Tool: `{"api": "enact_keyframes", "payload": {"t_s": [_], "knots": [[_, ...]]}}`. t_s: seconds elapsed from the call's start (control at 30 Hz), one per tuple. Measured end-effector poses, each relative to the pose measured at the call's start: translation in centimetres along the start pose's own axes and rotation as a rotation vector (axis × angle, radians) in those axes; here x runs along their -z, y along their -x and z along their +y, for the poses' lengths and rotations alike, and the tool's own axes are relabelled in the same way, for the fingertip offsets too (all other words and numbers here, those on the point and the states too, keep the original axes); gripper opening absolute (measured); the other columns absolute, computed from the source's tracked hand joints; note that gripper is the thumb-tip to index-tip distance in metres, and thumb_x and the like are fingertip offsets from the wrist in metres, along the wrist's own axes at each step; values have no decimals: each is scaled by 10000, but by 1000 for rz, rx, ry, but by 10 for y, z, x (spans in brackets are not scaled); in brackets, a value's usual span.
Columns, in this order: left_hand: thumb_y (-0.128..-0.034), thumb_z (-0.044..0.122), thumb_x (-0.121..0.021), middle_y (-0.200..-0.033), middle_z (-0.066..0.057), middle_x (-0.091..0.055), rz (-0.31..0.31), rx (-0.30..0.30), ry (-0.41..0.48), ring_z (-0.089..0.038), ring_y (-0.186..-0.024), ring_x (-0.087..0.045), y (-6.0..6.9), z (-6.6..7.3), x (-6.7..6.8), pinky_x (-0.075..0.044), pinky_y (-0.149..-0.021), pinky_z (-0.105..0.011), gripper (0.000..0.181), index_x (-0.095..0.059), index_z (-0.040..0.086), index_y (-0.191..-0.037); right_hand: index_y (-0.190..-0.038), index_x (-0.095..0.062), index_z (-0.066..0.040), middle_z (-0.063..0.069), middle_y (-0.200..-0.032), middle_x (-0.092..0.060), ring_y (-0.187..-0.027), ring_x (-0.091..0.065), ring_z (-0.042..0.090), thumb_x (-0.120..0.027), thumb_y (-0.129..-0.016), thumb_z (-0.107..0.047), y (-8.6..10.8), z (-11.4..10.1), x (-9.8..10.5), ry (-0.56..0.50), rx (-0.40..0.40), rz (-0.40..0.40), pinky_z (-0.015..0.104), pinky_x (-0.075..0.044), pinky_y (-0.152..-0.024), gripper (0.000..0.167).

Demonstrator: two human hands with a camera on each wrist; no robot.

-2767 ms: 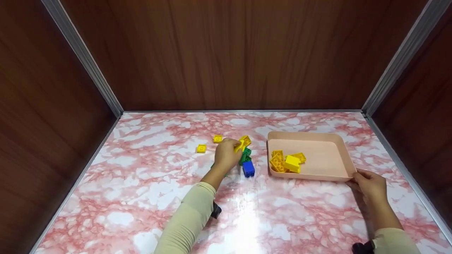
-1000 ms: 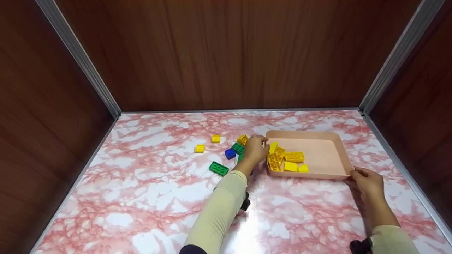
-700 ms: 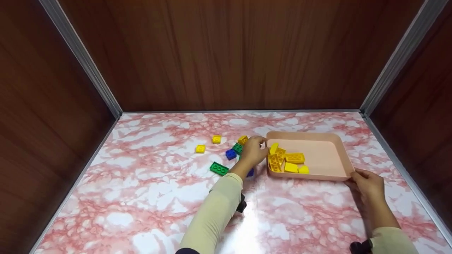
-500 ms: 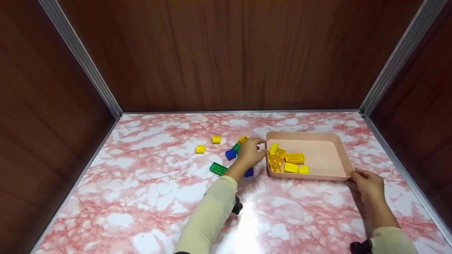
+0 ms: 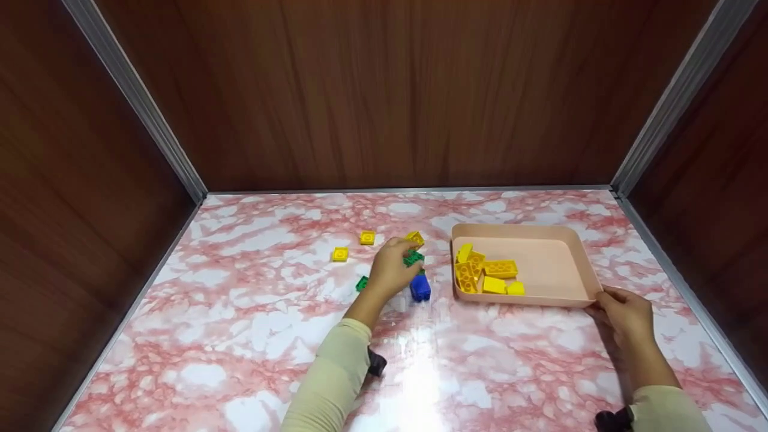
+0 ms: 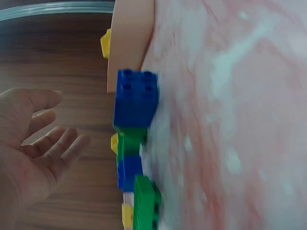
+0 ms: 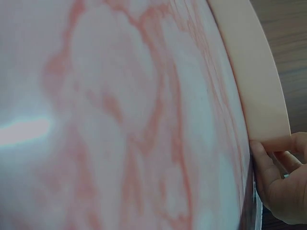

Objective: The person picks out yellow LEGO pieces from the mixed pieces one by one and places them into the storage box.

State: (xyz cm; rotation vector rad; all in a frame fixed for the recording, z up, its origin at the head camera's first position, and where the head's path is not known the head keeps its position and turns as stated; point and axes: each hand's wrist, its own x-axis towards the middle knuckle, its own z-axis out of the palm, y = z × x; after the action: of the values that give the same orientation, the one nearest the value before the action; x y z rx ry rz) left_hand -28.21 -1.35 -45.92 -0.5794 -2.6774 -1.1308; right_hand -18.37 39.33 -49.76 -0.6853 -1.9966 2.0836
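"How's each grip?"
"Left grip (image 5: 391,267), mid-frame: fingers spread, beside green bricks (image 5: 413,258). Right grip (image 5: 627,313), lower right: pinching a corner of the tray (image 5: 543,264)."
"Yellow bricks (image 5: 500,268)?"
"Some in the tray's left end, three on the counter (image 5: 240,336), mid-frame."

The left hand (image 5: 391,266) partly hides a green brick (image 5: 362,283) in the head view. Both wrist views crop the tray (image 6: 132,33).

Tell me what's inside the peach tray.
Only yellow blocks show in the peach tray, mostly bunched toward its left side in the head view. Where they overlap, anything underneath is covered.
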Motion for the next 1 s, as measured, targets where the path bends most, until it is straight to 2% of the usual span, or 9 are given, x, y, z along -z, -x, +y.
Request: {"api": "enact_keyframes", "payload": {"t_s": [0.23,0.43,0.63,0.73,1.0], "knots": [[-851,145,-744,-1156,-99,-628,58,15,-19,-266,-1055,-610,11,-22,12,-494,-915,-403,353,-690,56,-1189,-1404,-348,177,-33,-843,-594,-697,-661,47,-544,-945,-32,0,0,-1,49,-18,22,269,-567,-699,540],[-841,121,-746,-1138,-132,-626,103,61,-30,-282,-977,-620,20,-42,25,-515,-839,-414,339,-693,34,-1164,-1402,-371,162,28,-905,-603,-691,-658,34,-554,-954,-69,0,1,-1,106,-23,30,256,-564,-692,537],[-821,107,-759,-1105,-144,-631,146,111,-79,-275,-956,-620,25,-65,37,-515,-822,-413,345,-704,31,-1152,-1391,-358,187,-18,-836,-609,-687,-663,46,-547,-947,-48,0,0,-1,74,-13,20,259,-566,-686,537],[-823,104,-759,-1092,-148,-635,149,150,-106,-282,-969,-615,24,-75,42,-502,-854,-417,333,-709,36,-1145,-1394,-352,188,-58,-791,-601,-687,-663,52,-545,-943,-41,0,0,-1,56,-15,19,260,-567,-686,541],[-806,72,-734,-1111,-185,-636,177,177,-200,-357,-1074,-593,8,-92,51,-458,-961,-433,319,-712,-3,-1115,-1383,-351,195,-67,-758,-624,-690,-673,70,-543,-935,-9,0,-1,-1,-12,-14,-2,261,-567,-695,528]]}}
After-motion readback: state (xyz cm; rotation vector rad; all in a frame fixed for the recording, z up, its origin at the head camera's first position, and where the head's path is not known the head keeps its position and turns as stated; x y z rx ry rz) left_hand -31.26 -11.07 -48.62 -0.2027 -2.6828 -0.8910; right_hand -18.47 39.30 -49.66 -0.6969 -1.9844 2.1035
